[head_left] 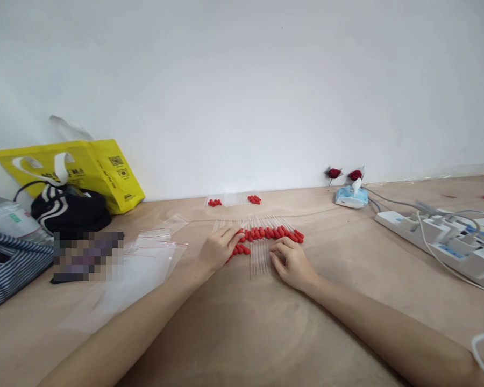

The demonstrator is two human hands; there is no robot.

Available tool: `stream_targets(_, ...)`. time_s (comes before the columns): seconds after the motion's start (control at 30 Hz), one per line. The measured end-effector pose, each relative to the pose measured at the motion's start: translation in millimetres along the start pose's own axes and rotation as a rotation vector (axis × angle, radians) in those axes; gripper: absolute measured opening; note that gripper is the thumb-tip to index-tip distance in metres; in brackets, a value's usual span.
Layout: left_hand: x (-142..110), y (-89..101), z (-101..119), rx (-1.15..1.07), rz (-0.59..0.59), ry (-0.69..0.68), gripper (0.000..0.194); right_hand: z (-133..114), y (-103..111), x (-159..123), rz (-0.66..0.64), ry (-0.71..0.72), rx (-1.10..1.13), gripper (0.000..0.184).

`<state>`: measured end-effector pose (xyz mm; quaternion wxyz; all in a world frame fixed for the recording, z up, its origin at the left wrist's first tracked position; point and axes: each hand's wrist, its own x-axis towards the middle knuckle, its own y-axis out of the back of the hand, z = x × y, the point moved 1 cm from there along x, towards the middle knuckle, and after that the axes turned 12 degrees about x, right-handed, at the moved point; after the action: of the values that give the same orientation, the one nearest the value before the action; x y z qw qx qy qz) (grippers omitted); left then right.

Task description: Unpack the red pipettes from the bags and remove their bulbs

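Observation:
A row of clear glass droppers with red rubber bulbs (271, 233) lies on the tan tabletop (242, 322) in front of me. My left hand (219, 248) rests on the left end of the row, fingers curled over a few red bulbs and tubes. My right hand (291, 261) lies just right of a small bunch of clear tubes (260, 257), its fingers bent and touching them. What each hand grips is hard to see.
Clear zip bags (153, 252) lie to the left, beside a black bag (68, 210) and a yellow bag (89, 169). Two packs of droppers (234, 200) sit near the wall. A wipes pack (350, 196) and power strips with cables (443, 236) are at the right.

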<state>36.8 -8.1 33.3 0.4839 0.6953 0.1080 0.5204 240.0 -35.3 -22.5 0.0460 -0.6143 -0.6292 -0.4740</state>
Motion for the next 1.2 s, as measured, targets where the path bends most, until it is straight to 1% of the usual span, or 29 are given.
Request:
stream_targets(0.03,-8,5.2,-1,-0.098,0.019,0.078,0.023,-1,0,0,0.015,0.014,-0.004,0.014)
stream_targets(0.07,-17,9.7,-1,-0.203,0.009,0.165,0.024,-3,1,0,0.036,0.033,-0.011,0.017)
stream_targets(0.13,-34,16.3,0,-0.439,-0.058,0.339,0.028,-8,4,1,0.068,0.086,-0.036,0.031)
stream_targets(0.2,-47,19.8,4,-0.642,-0.151,0.457,0.032,-15,7,3,0.05,0.151,-0.075,0.044)
stream_targets(0.27,-55,21.4,9,-0.763,-0.25,0.492,0.03,-22,9,3,-0.019,0.218,-0.115,0.049)
stream_targets(0.3,-56,22.1,11,-0.796,-0.289,0.485,0.028,-25,9,4,-0.06,0.25,-0.129,0.048)
stream_targets(0.37,-55,23.5,15,-0.822,-0.341,0.436,0.022,-29,9,4,-0.13,0.307,-0.139,0.038)
stream_targets(0.47,-52,26.1,17,-0.784,-0.349,0.336,0.017,-33,6,3,-0.194,0.359,-0.119,0.025)
stream_targets(0.53,-51,27.4,17,-0.735,-0.337,0.265,0.016,-33,4,2,-0.202,0.372,-0.099,0.023)
stream_targets(0.6,-52,27.8,18,-0.649,-0.301,0.173,0.018,-34,2,1,-0.188,0.382,-0.08,0.023)
stream_targets(0.7,-54,24.9,19,-0.481,-0.247,0.039,0.026,-35,0,0,-0.164,0.402,-0.052,0.022)
stream_targets(0.8,-57,17.0,20,-0.372,-0.191,-0.021,0.023,-39,-1,0,-0.16,0.424,-0.036,0.022)
stream_targets(0.93,-62,7.4,18,-0.305,-0.117,-0.096,0.018,-42,-1,0,-0.189,0.446,-0.055,0.022)
stream_targets(1.0,-65,7.4,13,-0.297,-0.108,-0.089,0.018,-38,3,-1,-0.196,0.443,-0.062,0.023)
stream_targets(1.03,-66,9.3,9,-0.289,-0.106,-0.053,0.019,-34,7,-2,-0.187,0.428,-0.067,0.024)
stream_targets(1.13,-69,21.0,-5,-0.223,-0.098,0.109,0.019,-17,21,-4,-0.102,0.307,-0.106,0.021)
stream_targets(1.2,-70,30.3,-10,-0.185,-0.062,0.14,0.017,-6,28,-6,-0.062,0.213,-0.128,0.021)
